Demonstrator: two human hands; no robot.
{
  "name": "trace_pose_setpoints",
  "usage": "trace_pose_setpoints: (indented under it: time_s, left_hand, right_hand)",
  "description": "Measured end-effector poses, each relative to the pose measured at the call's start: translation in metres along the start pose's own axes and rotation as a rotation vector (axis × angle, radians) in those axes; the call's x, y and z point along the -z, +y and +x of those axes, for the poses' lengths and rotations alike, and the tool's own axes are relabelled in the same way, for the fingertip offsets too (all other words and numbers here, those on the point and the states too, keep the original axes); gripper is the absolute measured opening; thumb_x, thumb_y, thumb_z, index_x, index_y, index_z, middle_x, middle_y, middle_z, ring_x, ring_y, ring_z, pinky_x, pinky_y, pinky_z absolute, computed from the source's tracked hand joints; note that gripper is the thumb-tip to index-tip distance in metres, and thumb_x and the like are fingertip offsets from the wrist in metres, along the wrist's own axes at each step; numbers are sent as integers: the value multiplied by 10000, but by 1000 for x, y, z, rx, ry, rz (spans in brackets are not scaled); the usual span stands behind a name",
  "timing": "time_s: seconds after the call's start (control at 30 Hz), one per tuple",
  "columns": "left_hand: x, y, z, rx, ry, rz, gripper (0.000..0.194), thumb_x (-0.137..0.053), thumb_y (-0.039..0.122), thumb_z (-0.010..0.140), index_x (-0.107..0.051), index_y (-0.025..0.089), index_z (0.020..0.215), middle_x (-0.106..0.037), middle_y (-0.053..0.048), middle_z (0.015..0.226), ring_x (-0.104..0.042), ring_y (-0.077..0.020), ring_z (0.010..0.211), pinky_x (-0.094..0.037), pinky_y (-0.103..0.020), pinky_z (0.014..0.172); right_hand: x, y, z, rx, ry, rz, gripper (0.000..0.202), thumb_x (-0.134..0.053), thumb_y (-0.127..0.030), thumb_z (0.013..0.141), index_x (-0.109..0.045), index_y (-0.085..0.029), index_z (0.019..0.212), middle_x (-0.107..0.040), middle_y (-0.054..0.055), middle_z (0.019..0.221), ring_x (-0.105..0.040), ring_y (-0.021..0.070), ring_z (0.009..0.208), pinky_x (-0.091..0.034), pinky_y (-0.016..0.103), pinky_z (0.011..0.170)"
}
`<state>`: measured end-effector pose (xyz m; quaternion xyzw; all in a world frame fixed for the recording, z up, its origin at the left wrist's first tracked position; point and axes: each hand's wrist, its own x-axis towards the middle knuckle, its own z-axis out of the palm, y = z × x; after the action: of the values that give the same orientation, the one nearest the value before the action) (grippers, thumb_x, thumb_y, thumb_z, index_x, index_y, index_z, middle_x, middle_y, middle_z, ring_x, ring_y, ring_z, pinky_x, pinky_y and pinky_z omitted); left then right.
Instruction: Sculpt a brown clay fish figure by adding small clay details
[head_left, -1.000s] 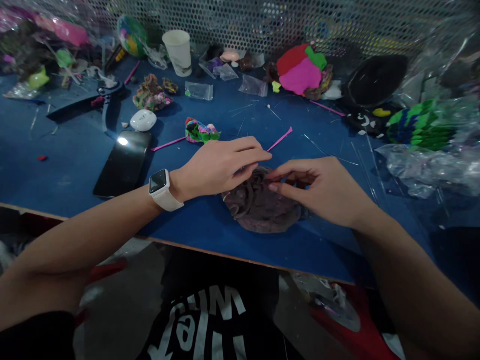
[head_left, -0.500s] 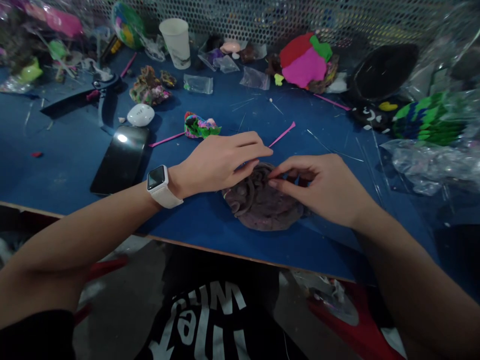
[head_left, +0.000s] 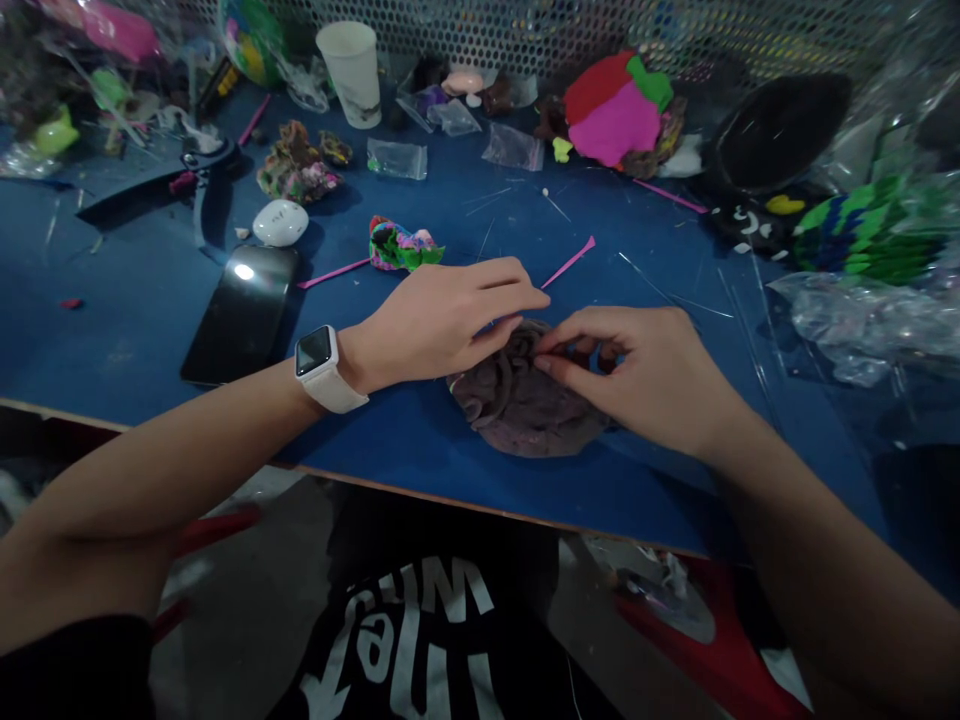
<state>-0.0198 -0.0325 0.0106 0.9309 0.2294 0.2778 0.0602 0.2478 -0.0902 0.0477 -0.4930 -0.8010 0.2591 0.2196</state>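
A flat, rounded slab of grey-brown clay (head_left: pixel 536 415) lies on the blue table near its front edge, with raised coils and lumps on its upper left part. My left hand (head_left: pixel 457 315) reaches over the slab's upper left edge, palm down, thumb and fingers bent onto the clay. At the slab's upper right, my right hand (head_left: pixel 637 370) pinches thumb and forefinger on a raised bit of clay. Its other fingers curl inward. The fingertips of both hands are close together but apart.
A black phone (head_left: pixel 244 315) and a white case (head_left: pixel 280 222) lie left. Behind are a multicoloured clay piece (head_left: pixel 401 245), a paper cup (head_left: pixel 352 78), small plastic bags and a red and pink clay shape (head_left: pixel 615 110). Crumpled plastic (head_left: pixel 862 325) is at the right.
The view has shifted slightly. Both hands remain at the clay in nearly the same pose, with only a tiny shift of the right fingertips.
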Motion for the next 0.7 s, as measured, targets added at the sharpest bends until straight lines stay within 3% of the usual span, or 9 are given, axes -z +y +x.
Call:
trace_pose_setpoints:
  time_s: [0.27, 0.47, 0.7]
  left_hand:
    - [2, 0, 0, 12, -34, -13, 362, -531, 221, 1169, -731, 245, 1469, -794, -133, 1379, -825, -266, 1147, -686, -403, 919]
    - [1, 0, 0, 29, 11, -38, 350, -519, 239, 1179, -751, 279, 1438, -800, -109, 1353, -829, -280, 1179, -683, -436, 945]
    - [6, 2, 2, 45, -7, 55, 355, -495, 230, 1184, -752, 243, 1429, -812, -114, 1353, -837, -286, 1144, -660, -408, 864]
  right_hand:
    - [2, 0, -1, 82, -40, -72, 193, -745, -230, 930, -890, -306, 1031, -877, 27, 979, -783, 258, 772, -587, 416, 746]
    - [0, -2, -2, 124, -19, -109, 232, -695, -223, 973, -896, -328, 1021, -861, 28, 950, -782, 270, 794, -585, 422, 750]
    - [-1, -1, -2, 151, -16, -141, 240, -676, -236, 989, -892, -327, 1040, -858, 31, 944, -777, 267, 782, -588, 425, 753]
